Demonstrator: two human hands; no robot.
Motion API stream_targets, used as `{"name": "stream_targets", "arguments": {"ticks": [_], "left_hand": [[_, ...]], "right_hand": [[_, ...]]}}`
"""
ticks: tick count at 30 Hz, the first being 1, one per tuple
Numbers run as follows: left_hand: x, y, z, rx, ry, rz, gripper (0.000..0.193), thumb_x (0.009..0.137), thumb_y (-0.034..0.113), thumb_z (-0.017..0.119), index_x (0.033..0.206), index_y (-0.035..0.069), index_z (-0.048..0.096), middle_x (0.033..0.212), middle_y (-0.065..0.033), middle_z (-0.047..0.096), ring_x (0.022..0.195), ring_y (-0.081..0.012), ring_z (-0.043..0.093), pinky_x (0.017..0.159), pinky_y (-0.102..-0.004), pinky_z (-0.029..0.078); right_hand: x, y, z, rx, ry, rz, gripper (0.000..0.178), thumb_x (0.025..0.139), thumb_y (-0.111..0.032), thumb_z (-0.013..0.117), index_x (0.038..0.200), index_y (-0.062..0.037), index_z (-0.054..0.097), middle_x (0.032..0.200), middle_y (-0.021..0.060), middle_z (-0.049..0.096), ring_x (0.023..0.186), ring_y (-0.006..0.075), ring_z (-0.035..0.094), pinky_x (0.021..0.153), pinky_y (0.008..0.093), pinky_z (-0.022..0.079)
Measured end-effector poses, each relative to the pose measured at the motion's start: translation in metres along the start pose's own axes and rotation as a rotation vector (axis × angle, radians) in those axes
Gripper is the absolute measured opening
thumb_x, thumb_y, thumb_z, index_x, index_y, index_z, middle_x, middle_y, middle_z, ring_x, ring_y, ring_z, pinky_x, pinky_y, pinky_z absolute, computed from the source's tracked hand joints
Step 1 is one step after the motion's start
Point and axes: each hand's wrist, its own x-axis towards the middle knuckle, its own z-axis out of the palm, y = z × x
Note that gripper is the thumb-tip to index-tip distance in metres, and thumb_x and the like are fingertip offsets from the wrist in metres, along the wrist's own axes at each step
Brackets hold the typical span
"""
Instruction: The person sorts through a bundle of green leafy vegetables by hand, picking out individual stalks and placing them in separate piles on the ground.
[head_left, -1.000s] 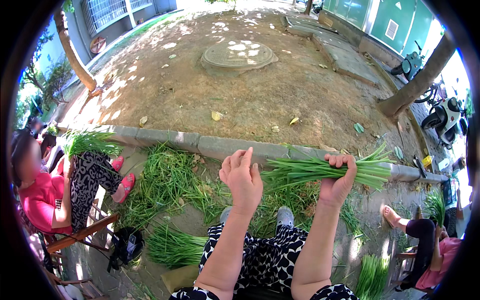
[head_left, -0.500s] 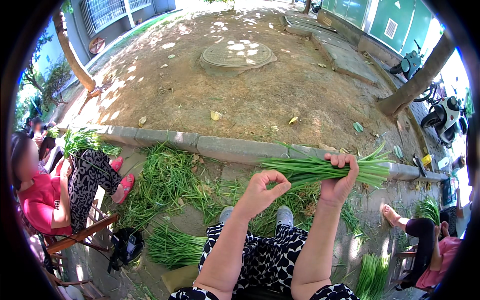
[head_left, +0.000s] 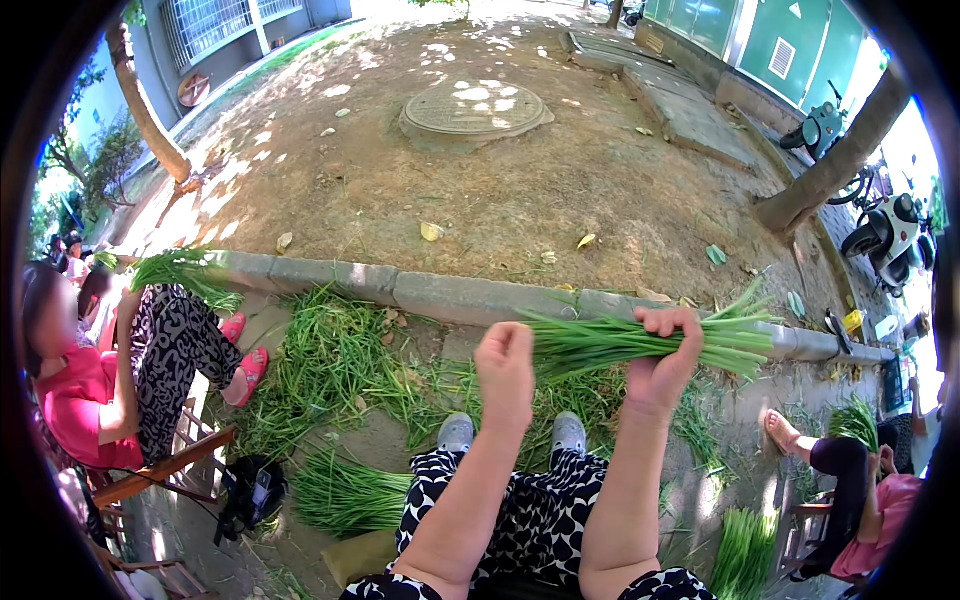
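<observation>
A bunch of long green chives (head_left: 585,342) lies level in front of me, and my right hand (head_left: 664,362) is wrapped round it right of its middle. Close beside the bunch's left end is my left hand (head_left: 506,375), fingers curled closed; what they hold, if anything, is hidden. Beneath the bunch, loose green blades (head_left: 585,400) litter the ground around my shoes. A laid-together bundle of chives (head_left: 350,490) rests by my left leg, and another bundle (head_left: 745,550) stands at lower right.
Scattered greens (head_left: 320,360) are heaped along a stone kerb (head_left: 460,298). On the left a seated person (head_left: 85,400) in pink handles chives; another seated person (head_left: 880,515) is at far right. A black bag (head_left: 250,490) lies near a wooden chair (head_left: 165,468).
My left hand has risen and turned upright, its fingers closing in beside the bunch's left end. My right hand has shifted slightly left with the bunch. The left person's chives moved.
</observation>
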Motion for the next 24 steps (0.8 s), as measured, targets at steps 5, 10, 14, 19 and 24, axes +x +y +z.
{"name": "stream_targets", "arguments": {"ticks": [5,10,14,19,24], "left_hand": [[0.012,0.026,-0.012,0.066,0.222,0.217,0.010,0.087,0.012,0.063,0.083,0.003,0.065,0.075,0.0044,0.056,0.067,-0.0023,0.043,0.060,-0.0180,0.035],[0.022,0.032,-0.029,0.285,0.262,0.474,0.011,0.080,0.004,0.069,0.091,0.003,0.068,0.078,0.0015,0.060,0.067,-0.0048,0.045,0.059,-0.0205,0.037],[0.018,0.039,-0.027,0.425,0.228,0.399,0.012,0.081,0.004,0.067,0.093,0.003,0.068,0.082,-0.0007,0.062,0.071,-0.0059,0.050,0.064,-0.0208,0.041],[0.013,0.044,-0.021,0.533,0.139,0.542,0.014,0.085,0.005,0.062,0.097,0.001,0.068,0.078,-0.0002,0.064,0.067,-0.0042,0.051,0.062,-0.0198,0.041],[0.010,0.042,-0.027,0.392,0.017,0.420,0.014,0.085,0.007,0.063,0.096,0.000,0.067,0.076,-0.0008,0.064,0.067,-0.0054,0.054,0.064,-0.0198,0.043]], "right_hand": [[0.011,-0.018,-0.016,0.137,0.116,-0.040,0.023,0.088,-0.019,0.055,0.070,-0.0114,0.044,0.064,-0.0011,0.039,0.064,0.0147,0.042,0.078,0.0362,0.042],[0.015,-0.022,-0.033,0.290,0.107,-0.013,0.023,0.088,-0.020,0.055,0.069,-0.0117,0.045,0.062,-0.0011,0.041,0.064,0.0152,0.045,0.079,0.0377,0.043],[0.017,-0.025,-0.038,0.370,0.128,0.002,0.023,0.088,-0.019,0.055,0.069,-0.0117,0.044,0.060,-0.0011,0.042,0.062,0.0153,0.047,0.080,0.0381,0.044],[0.019,-0.026,-0.044,0.448,0.119,0.023,0.023,0.088,-0.018,0.055,0.068,-0.0117,0.044,0.060,-0.0016,0.042,0.063,0.0152,0.049,0.080,0.0385,0.044],[0.020,-0.026,-0.053,0.548,0.083,0.034,0.020,0.088,-0.015,0.052,0.071,-0.0111,0.042,0.063,-0.0020,0.041,0.064,0.0148,0.047,0.083,0.0392,0.041]]}}
